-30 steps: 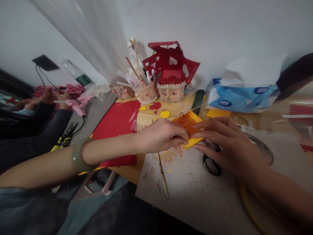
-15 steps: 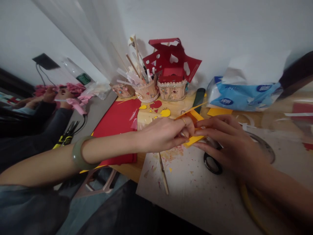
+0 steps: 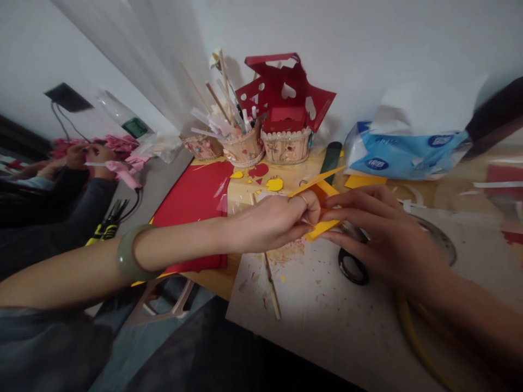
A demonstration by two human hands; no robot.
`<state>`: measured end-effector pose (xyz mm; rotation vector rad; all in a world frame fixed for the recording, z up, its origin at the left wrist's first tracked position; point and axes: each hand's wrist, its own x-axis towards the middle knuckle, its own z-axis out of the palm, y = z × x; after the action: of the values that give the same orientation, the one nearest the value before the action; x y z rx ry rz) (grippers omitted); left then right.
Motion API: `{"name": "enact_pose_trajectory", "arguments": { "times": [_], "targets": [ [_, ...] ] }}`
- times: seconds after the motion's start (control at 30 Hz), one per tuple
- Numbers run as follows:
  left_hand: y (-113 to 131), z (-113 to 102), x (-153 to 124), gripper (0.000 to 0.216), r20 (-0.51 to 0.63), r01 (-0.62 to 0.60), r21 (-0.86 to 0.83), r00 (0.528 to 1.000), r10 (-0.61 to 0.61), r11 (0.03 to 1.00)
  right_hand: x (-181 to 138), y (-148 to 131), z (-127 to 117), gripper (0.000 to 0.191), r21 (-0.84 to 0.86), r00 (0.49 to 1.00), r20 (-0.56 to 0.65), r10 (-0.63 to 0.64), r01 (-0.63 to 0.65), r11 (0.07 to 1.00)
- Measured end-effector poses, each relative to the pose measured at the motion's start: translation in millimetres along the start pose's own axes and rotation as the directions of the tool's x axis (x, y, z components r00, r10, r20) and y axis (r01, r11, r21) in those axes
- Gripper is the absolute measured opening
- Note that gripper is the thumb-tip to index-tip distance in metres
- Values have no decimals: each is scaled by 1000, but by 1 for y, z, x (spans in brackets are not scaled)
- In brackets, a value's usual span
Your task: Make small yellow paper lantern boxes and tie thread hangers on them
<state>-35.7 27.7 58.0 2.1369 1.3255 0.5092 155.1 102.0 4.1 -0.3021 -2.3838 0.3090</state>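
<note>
Both hands meet at a piece of folded yellow-orange paper (image 3: 322,230) above the work board. My left hand (image 3: 281,220), with a ring on one finger and a green bangle on the wrist, has its fingers curled closed on the paper's left side. From the right, my right hand (image 3: 376,234) pinches the same paper between thumb and fingertips. Parts of the paper are hidden behind the fingers. Black-handled scissors (image 3: 353,268) lie beneath my right hand, blades mostly covered. A thin wooden stick (image 3: 272,288) lies on the grey board (image 3: 310,326).
Red paper sheets (image 3: 188,212) lie to the left. Behind stand decorated baskets (image 3: 286,147) with pens, sticks and red cut-out card (image 3: 286,87). A blue tissue pack (image 3: 404,155) sits back right. Far left, another person's hands (image 3: 92,158) work near a pink glue gun (image 3: 125,173).
The whole view has shifted slightly, so things sit a little higher and further left. Both hands keep their hold on the folded yellow-orange paper.
</note>
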Motion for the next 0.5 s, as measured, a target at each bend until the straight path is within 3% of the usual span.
{"name": "enact_pose_trajectory", "arguments": {
  "times": [0.5],
  "targets": [
    [-1, 0, 0, 5, 18, -28, 140, 999, 26, 990, 1, -2, -2, 8, 2, 998, 34, 49, -50, 999]
  ]
}}
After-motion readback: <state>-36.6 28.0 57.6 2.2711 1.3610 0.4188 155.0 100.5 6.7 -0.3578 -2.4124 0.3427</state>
